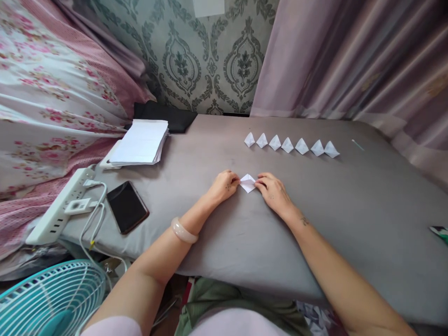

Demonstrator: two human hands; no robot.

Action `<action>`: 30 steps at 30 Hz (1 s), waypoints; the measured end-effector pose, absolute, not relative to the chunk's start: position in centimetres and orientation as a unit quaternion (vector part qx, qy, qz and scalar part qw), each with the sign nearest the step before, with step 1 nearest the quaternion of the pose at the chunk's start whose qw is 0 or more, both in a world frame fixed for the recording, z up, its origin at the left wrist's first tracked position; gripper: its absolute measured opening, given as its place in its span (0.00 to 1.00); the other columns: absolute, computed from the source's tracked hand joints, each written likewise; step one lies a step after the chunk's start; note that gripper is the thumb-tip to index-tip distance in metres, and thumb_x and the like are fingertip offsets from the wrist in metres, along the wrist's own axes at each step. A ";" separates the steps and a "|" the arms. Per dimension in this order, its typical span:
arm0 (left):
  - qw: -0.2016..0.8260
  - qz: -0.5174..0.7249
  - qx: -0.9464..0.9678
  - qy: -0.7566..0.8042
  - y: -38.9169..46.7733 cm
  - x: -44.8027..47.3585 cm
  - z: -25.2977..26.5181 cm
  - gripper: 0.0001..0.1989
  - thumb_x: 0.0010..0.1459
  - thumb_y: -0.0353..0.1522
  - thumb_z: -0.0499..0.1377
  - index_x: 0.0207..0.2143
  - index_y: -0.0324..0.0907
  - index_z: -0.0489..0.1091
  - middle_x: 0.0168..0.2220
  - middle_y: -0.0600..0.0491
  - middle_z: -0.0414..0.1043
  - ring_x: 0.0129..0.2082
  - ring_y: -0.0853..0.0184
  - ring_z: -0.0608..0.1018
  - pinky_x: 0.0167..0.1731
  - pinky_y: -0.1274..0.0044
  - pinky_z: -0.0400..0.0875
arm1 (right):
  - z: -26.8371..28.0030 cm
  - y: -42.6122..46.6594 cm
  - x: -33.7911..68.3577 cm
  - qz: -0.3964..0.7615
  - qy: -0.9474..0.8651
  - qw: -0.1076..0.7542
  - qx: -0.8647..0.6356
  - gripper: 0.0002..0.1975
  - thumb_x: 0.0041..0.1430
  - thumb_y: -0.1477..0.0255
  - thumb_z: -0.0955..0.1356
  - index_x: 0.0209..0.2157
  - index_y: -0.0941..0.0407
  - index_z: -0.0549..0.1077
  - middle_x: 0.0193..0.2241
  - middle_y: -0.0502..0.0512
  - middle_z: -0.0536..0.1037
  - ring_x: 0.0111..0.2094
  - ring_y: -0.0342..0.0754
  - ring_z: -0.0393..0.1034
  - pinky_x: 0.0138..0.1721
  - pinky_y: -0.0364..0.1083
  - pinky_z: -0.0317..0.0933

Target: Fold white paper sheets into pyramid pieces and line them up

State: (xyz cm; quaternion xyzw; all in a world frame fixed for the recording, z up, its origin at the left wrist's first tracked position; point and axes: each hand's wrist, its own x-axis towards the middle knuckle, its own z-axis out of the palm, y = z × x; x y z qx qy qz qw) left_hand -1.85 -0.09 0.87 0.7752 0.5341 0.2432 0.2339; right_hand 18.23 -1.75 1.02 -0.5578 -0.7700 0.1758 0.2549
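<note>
Between my two hands is a small folded white paper [248, 184], diamond-shaped with creases showing, just above or on the grey cloth. My left hand [226, 184] pinches its left corner, fingers closed. On the opposite side my right hand [273, 190] grips the right corner between thumb and fingers. Farther back stands a row of several folded paper pieces [287, 145], white and pointed, spaced along the table.
A grey-covered table [350, 210] lies before me. At left are a paper stack [140, 142], a phone [128, 207], a power strip [66, 200] with cables, and a blue fan [52, 298] below the edge. A cotton swab-like stick [357, 145] lies at far right.
</note>
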 end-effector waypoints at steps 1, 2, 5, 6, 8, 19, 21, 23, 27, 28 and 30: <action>0.235 0.240 0.769 0.543 -0.1 -1.7 0.9 0.10 0.58 0.31 0.56 0.34 0.39 0.77 0.33 0.47 0.73 0.32 0.64 0.74 0.39 0.74 0.69 | 0.9 -1.6 18.3 0.184 -0.764 0.264 -0.560 0.10 0.61 0.72 0.64 0.34 0.58 0.77 0.46 0.61 0.74 0.45 0.51 0.70 0.52 0.50 0.60; 0.237 0.238 0.762 0.554 -0.1 -1.5 1.0 0.10 0.57 0.30 0.56 0.34 0.38 0.77 0.33 0.46 0.73 0.32 0.64 0.74 0.39 0.73 0.69 | 0.8 -1.4 18.3 0.189 -0.759 0.272 -0.561 0.10 0.60 0.71 0.64 0.33 0.57 0.77 0.46 0.61 0.73 0.45 0.51 0.70 0.52 0.50 0.60; 0.244 0.230 0.740 0.583 0.0 -1.2 1.4 0.09 0.56 0.31 0.57 0.33 0.38 0.77 0.32 0.46 0.74 0.32 0.63 0.75 0.38 0.73 0.69 | 0.4 -1.1 18.4 0.187 -0.751 0.283 -0.567 0.12 0.60 0.69 0.63 0.32 0.57 0.78 0.45 0.61 0.72 0.43 0.51 0.70 0.51 0.51 0.61; 0.247 0.226 0.736 0.589 0.0 -1.1 1.5 0.09 0.56 0.31 0.57 0.32 0.39 0.77 0.32 0.46 0.74 0.32 0.63 0.75 0.37 0.74 0.69 | 0.3 -1.0 18.4 0.181 -0.749 0.283 -0.571 0.12 0.60 0.69 0.63 0.32 0.57 0.78 0.44 0.62 0.72 0.43 0.51 0.70 0.50 0.52 0.61; 0.252 0.215 0.736 0.590 0.0 -1.0 2.0 0.09 0.55 0.31 0.57 0.32 0.39 0.77 0.30 0.47 0.75 0.31 0.64 0.75 0.36 0.75 0.69 | 0.1 -0.8 18.4 0.167 -0.744 0.276 -0.586 0.12 0.59 0.67 0.64 0.32 0.57 0.78 0.43 0.62 0.71 0.43 0.52 0.69 0.50 0.53 0.61; 0.241 0.228 0.736 0.590 -0.2 -0.8 1.5 0.11 0.59 0.35 0.56 0.33 0.39 0.77 0.32 0.48 0.74 0.30 0.66 0.73 0.34 0.76 0.66 | 0.8 -0.5 17.7 0.173 -0.708 0.216 -0.650 0.12 0.58 0.64 0.65 0.28 0.55 0.76 0.43 0.58 0.71 0.41 0.52 0.70 0.43 0.50 0.63; 0.245 0.233 0.726 0.599 -0.1 -0.7 1.3 0.11 0.58 0.35 0.56 0.32 0.39 0.77 0.32 0.47 0.74 0.30 0.65 0.73 0.33 0.76 0.66 | 0.8 -0.5 17.6 0.173 -0.706 0.213 -0.653 0.12 0.57 0.64 0.65 0.28 0.55 0.76 0.43 0.58 0.71 0.43 0.53 0.70 0.44 0.51 0.63; 0.254 0.234 0.708 0.616 -0.1 -0.5 1.2 0.10 0.57 0.35 0.57 0.31 0.39 0.77 0.31 0.48 0.75 0.30 0.65 0.73 0.33 0.75 0.66 | 0.8 -0.4 17.6 0.174 -0.705 0.212 -0.654 0.12 0.57 0.64 0.65 0.28 0.55 0.76 0.43 0.59 0.71 0.43 0.53 0.70 0.44 0.51 0.63; 0.275 0.233 0.686 0.632 0.0 -0.3 1.3 0.09 0.56 0.35 0.58 0.29 0.40 0.75 0.29 0.49 0.75 0.29 0.65 0.73 0.31 0.75 0.66 | 0.7 -0.3 17.6 0.178 -0.697 0.219 -0.659 0.11 0.56 0.64 0.66 0.26 0.55 0.76 0.43 0.59 0.72 0.41 0.52 0.70 0.44 0.51 0.63; 0.275 0.230 0.686 0.633 0.0 -0.2 1.4 0.09 0.56 0.35 0.58 0.29 0.40 0.75 0.29 0.49 0.75 0.29 0.65 0.73 0.31 0.75 0.66 | 0.7 -0.2 17.6 0.179 -0.695 0.220 -0.660 0.11 0.56 0.64 0.66 0.26 0.55 0.75 0.43 0.58 0.72 0.41 0.52 0.70 0.43 0.51 0.63; 0.272 0.221 0.685 0.638 -0.1 -0.1 1.5 0.09 0.56 0.34 0.57 0.29 0.39 0.75 0.31 0.48 0.75 0.30 0.65 0.74 0.32 0.74 0.66 | 0.8 -0.1 17.6 0.181 -0.693 0.219 -0.663 0.11 0.55 0.64 0.66 0.25 0.55 0.75 0.42 0.58 0.72 0.40 0.52 0.70 0.43 0.50 0.63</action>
